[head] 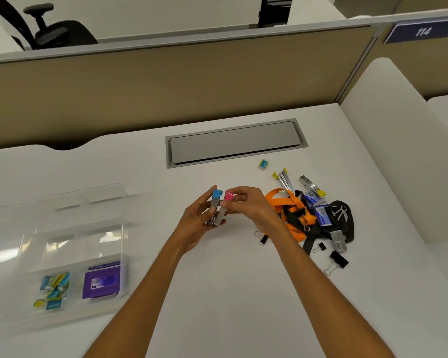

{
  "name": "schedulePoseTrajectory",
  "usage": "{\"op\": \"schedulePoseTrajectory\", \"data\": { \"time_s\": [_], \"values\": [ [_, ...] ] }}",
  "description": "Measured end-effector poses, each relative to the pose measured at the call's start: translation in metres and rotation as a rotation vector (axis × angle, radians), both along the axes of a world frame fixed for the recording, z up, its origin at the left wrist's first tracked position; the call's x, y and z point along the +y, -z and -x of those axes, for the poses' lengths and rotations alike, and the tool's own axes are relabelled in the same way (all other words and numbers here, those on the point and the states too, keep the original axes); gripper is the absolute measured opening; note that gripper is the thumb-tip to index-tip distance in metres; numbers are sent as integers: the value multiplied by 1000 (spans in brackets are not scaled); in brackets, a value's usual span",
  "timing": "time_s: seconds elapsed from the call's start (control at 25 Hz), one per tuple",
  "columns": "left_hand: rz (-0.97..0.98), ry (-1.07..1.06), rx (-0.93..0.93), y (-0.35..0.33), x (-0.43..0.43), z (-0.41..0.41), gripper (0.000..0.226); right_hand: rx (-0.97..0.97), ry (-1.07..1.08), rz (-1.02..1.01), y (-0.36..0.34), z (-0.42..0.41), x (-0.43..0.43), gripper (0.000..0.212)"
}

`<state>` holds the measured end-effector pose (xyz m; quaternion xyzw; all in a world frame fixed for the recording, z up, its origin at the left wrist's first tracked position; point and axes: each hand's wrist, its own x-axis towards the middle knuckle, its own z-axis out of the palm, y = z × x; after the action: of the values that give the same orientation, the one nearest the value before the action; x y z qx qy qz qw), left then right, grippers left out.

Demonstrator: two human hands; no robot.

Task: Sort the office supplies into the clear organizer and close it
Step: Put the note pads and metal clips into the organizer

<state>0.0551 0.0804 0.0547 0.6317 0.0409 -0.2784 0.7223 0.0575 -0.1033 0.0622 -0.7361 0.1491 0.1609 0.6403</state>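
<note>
Blue-capped stapler [216, 205] gripped by left hand [197, 223] fingers | pink-capped stapler [229, 196] beside it, pinched by right hand [251, 206] fingers | orange lanyard [287, 206], staple boxes [321, 215], binder clips [339, 260] piled just right of fingers on surface [225, 293] | clear organizer [75, 228] open, well left of fingers, small boxes inside

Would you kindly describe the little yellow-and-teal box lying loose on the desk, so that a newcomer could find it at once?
Start at the grey cable hatch set into the white desk. Just on the near side of its right end lies the yellow-and-teal box, alone, beyond the orange lanyard pile. Its look-alikes all sit inside the clear organizer; this one lies loose.
</note>
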Motion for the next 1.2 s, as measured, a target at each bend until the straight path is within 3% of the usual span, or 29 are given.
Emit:
{"op": "schedulePoseTrajectory", "data": {
  "time_s": [0.16, 0.48, 0.72, 0.88, 1.08, 1.2],
  "values": [
    [-172, -45, -149, -11, 48, 6, 49, -52, -97, -49, -22, 4, 28, 42],
    [-319, -160, -316, -28, 189, 33, 38, -39, -161, -141, -40, 19, 126, 46],
    [-733, -245, -446, -22, 325, 46, 38, -39, -139, -96, -35, 31, 205, 42],
    [-1110, 14, -473, -3, 386, 29, 37, -36, -106, -72, -33, 32, 246, 43],
    [-1352, 443, -460, -4, 391, 9, 28, -49, -82, -38, -36, 31, 281, 45],
    [-1386, 503, -465, -4, 391, 3, 25, -47, -76, -10, -38, 29, 298, 45]
  ]
}}
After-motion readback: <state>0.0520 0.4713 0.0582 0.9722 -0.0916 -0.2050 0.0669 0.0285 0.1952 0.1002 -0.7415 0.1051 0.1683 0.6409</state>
